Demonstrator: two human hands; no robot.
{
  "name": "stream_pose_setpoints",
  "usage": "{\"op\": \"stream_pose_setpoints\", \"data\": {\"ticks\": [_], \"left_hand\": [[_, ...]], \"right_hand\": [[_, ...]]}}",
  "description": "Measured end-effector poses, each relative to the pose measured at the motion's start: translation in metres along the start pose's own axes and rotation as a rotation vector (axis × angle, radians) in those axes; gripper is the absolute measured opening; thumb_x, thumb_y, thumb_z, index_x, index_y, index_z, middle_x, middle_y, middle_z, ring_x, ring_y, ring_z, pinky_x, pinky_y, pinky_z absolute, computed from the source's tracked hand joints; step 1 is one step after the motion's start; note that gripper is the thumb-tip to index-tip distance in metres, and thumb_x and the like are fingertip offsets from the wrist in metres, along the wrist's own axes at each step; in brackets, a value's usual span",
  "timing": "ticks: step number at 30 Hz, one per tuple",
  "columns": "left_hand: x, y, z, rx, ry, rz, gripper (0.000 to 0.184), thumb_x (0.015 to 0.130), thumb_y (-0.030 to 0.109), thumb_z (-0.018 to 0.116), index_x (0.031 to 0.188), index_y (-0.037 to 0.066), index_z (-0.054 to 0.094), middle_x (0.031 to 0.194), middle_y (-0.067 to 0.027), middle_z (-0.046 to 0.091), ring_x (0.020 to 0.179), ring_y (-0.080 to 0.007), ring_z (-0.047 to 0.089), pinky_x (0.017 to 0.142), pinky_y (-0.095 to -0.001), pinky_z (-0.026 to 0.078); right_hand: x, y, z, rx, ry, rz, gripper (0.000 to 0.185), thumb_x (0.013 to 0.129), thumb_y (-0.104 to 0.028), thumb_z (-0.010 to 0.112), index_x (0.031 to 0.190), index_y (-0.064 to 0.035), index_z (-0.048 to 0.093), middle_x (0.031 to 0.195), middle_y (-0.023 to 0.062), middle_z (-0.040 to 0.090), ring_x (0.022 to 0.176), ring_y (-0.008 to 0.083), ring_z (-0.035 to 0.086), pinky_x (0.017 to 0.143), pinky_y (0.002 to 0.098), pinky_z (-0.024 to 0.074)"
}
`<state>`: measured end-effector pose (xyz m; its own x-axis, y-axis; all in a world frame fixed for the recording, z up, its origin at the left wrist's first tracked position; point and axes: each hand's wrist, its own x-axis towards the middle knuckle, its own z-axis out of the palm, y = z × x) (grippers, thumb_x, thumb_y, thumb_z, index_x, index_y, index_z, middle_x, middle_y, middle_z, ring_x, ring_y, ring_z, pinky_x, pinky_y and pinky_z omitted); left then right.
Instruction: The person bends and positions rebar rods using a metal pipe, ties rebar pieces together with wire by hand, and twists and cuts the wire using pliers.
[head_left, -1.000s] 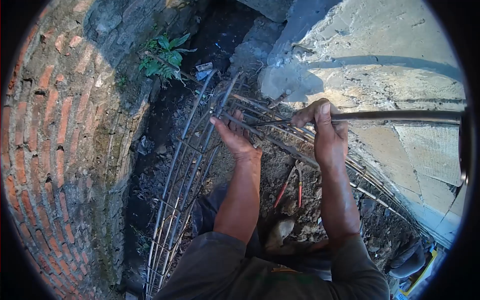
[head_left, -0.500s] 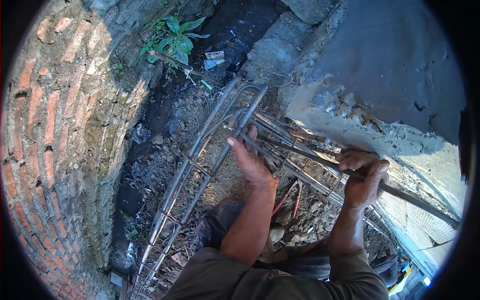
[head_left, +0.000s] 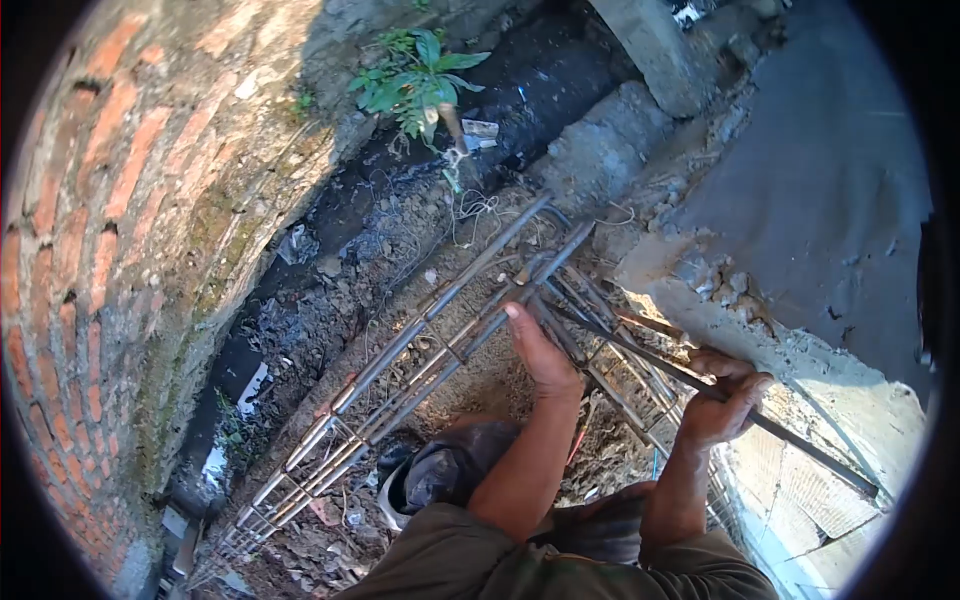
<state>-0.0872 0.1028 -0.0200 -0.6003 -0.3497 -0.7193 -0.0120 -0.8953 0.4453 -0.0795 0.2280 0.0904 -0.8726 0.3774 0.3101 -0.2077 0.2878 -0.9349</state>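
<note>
Two rebar cages meet at a corner in front of me: the left cage (head_left: pixel 438 306) slopes down-left, and the right cage (head_left: pixel 618 402) runs down-right. My left hand (head_left: pixel 545 350) is closed around steel at this corner, thumb against a bar of the left cage and other fingers largely hidden. In my right hand (head_left: pixel 722 398), closed fingers grip a long dark metal bar (head_left: pixel 815 449). Its far end reaches in among the bars beside my left hand, where the exact contact is hidden.
A brick wall (head_left: pixel 130 250) rises on the left, beside a dark, wet ditch (head_left: pixel 235 365). A concrete block (head_left: pixel 800 200) stands at right. A leafy plant (head_left: pixel 425 80) grows at the top. Loose wire (head_left: pixel 475 205) lies beyond the cages, over muddy soil.
The view has shifted, and the cages' corner appears lower and farther right. Both hands keep their holds. The red-handled tool on the soil is now mostly hidden behind my left forearm.
</note>
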Motion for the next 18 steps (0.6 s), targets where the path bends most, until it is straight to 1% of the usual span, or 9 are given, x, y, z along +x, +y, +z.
{"op": "stream_pose_setpoints", "data": {"ticks": [3, 5, 6, 8, 10, 11, 14, 16, 18], "left_hand": [[-0.005, -0.01, -0.011, -0.054, 0.085, 0.112, 0.069, 0.09, 0.061, 0.039, 0.121, 0.0, 0.046, 0.116, -0.0151, 0.054, 0.107, -0.0242, 0.05, 0.094, -0.0379, 0.039], [-0.006, -0.013, -0.014, -0.012, 0.071, 0.133, 0.068, 0.09, 0.061, 0.039, 0.121, 0.0, 0.046, 0.115, -0.0147, 0.053, 0.106, -0.0233, 0.05, 0.093, -0.0374, 0.039], [-0.003, -0.015, -0.016, 0.045, 0.079, 0.173, 0.068, 0.09, 0.06, 0.039, 0.12, 0.0, 0.047, 0.114, -0.0143, 0.053, 0.105, -0.0223, 0.05, 0.093, -0.037, 0.039], [0.002, -0.02, -0.022, 0.021, -0.012, 0.153, 0.067, 0.09, 0.061, 0.04, 0.122, 0.002, 0.047, 0.114, -0.012, 0.053, 0.107, -0.0211, 0.049, 0.093, -0.0363, 0.039], [0.004, -0.017, -0.024, 0.105, -0.061, 0.107, 0.067, 0.089, 0.061, 0.04, 0.126, 0.006, 0.046, 0.117, -0.0089, 0.052, 0.109, -0.0198, 0.048, 0.093, -0.0355, 0.039], [0.016, -0.024, -0.028, 0.122, -0.107, 0.052, 0.072, 0.087, 0.064, 0.042, 0.133, 0.01, 0.04, 0.121, -0.0084, 0.05, 0.113, -0.0203, 0.045, 0.097, -0.0401, 0.036], [0.005, -0.017, -0.033, 0.109, -0.133, -0.031, 0.078, 0.084, 0.068, 0.043, 0.137, 0.011, 0.035, 0.123, -0.0099, 0.048, 0.117, -0.0226, 0.042, 0.1, -0.0461, 0.032], [0.016, -0.022, -0.03, 0.152, -0.149, -0.065, 0.079, 0.083, 0.068, 0.043, 0.138, 0.012, 0.033, 0.124, -0.0107, 0.048, 0.119, -0.0246, 0.041, 0.101, -0.0477, 0.03], [0.023, -0.024, -0.037, 0.202, -0.153, -0.086, 0.081, 0.083, 0.068, 0.044, 0.14, 0.012, 0.032, 0.124, -0.0115, 0.047, 0.121, -0.0267, 0.04, 0.102, -0.0493, 0.028]], "right_hand": [[-0.001, -0.01, 0.0, -0.168, 0.09, 0.079, 0.056, 0.099, -0.039, 0.029, 0.068, 0.0006, 0.055, 0.062, 0.0174, 0.061, 0.059, 0.0268, 0.06, 0.066, 0.0394, 0.0502], [0.0, -0.014, -0.001, -0.19, 0.07, 0.104, 0.055, 0.097, -0.043, 0.036, 0.066, -0.0018, 0.055, 0.063, 0.0141, 0.062, 0.06, 0.0223, 0.061, 0.068, 0.0346, 0.0494], [0.001, -0.016, -0.002, -0.219, 0.052, 0.152, 0.056, 0.095, -0.048, 0.037, 0.066, -0.0048, 0.058, 0.063, 0.0121, 0.063, 0.061, 0.0204, 0.061, 0.066, 0.0361, 0.0487], [0.001, -0.027, -0.003, -0.227, -0.009, 0.241, 0.06, 0.093, -0.054, 0.04, 0.068, -0.0028, 0.059, 0.063, 0.0114, 0.063, 0.06, 0.0176, 0.061, 0.064, 0.0329, 0.0477], [0.003, -0.023, -0.008, -0.169, -0.046, 0.235, 0.055, 0.093, -0.049, 0.045, 0.068, -0.0023, 0.058, 0.064, 0.0104, 0.063, 0.059, 0.0177, 0.06, 0.062, 0.032, 0.048], [0.007, -0.019, -0.009, -0.107, -0.07, 0.255, 0.052, 0.093, -0.046, 0.047, 0.068, -0.0021, 0.058, 0.063, 0.0098, 0.062, 0.059, 0.0176, 0.06, 0.061, 0.0314, 0.0479], [0.005, -0.021, -0.015, -0.098, -0.109, 0.29, 0.047, 0.093, -0.041, 0.052, 0.068, -0.0019, 0.059, 0.06, 0.0074, 0.06, 0.059, 0.0171, 0.06, 0.059, 0.0293, 0.0473], [0.011, -0.012, -0.02, -0.098, -0.18, 0.267, 0.047, 0.093, -0.041, 0.051, 0.067, -0.0019, 0.06, 0.06, 0.0064, 0.06, 0.06, 0.0159, 0.06, 0.059, 0.0288, 0.0469], [0.009, -0.026, -0.017, -0.178, -0.122, 0.362, 0.048, 0.092, -0.041, 0.052, 0.066, -0.0016, 0.061, 0.061, 0.0064, 0.061, 0.06, 0.0149, 0.06, 0.061, 0.0287, 0.0471]]}}
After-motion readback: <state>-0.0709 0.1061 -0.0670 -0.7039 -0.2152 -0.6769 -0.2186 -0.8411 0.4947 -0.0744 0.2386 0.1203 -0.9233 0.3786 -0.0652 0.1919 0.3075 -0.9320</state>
